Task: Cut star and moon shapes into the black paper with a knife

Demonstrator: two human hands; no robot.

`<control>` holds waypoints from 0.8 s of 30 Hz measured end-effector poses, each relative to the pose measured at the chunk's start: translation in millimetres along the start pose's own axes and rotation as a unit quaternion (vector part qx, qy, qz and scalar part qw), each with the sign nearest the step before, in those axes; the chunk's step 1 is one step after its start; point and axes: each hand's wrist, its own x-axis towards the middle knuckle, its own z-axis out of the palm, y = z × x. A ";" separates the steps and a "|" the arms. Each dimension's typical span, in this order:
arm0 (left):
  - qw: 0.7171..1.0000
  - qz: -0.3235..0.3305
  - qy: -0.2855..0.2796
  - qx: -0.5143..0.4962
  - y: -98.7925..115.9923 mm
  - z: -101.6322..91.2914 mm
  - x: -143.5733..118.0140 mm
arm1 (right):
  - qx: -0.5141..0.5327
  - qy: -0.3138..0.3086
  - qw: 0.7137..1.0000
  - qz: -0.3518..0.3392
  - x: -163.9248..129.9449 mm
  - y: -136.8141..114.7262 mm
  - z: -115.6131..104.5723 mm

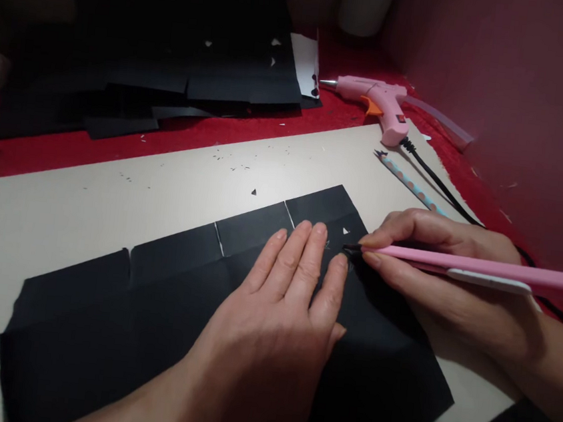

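Observation:
A sheet of black paper (164, 319) lies on the white board, with slits cut into its far edge and a small cut-out hole near its far right corner. My left hand (280, 318) rests flat on this sheet, fingers stretched out and holding nothing. Pinched in my right hand (436, 274) is a slim pink craft knife (417, 255) with a black tip. That tip touches the paper just beyond my left index finger, below the small hole. Faint marks show on the paper beside the tip.
Beyond the white board (60, 214), a pink glue gun (374, 96) lies on red cloth (348, 57). Near its cord is a blue dotted pencil (410, 181). More black sheets (180, 26) are stacked at the back left. Tiny black scraps (254, 193) dot the board.

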 end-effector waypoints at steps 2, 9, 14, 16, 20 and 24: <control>1.000 -0.002 0.001 0.000 0.2 0.3 0.2 | 0.008 -0.007 1.000 -0.004 -1.3 2.2 -0.2; 1.000 -0.002 0.004 0.003 1.2 1.5 0.6 | 0.023 -0.004 1.000 -0.010 -2.1 2.3 0.9; 1.000 -0.010 0.003 0.002 1.8 2.1 1.7 | 0.011 0.006 1.000 -0.013 -1.8 0.9 0.9; 1.000 -0.010 0.005 0.001 1.6 2.2 1.7 | 0.009 0.004 1.000 -0.018 -2.1 0.8 0.2; 1.000 -0.012 0.007 0.005 1.0 2.9 1.0 | -0.001 0.006 1.000 -0.013 -2.7 0.3 -0.3; 1.000 -0.015 0.007 0.003 2.6 4.7 -1.4 | -0.006 0.008 1.000 -0.004 -1.7 -0.4 0.3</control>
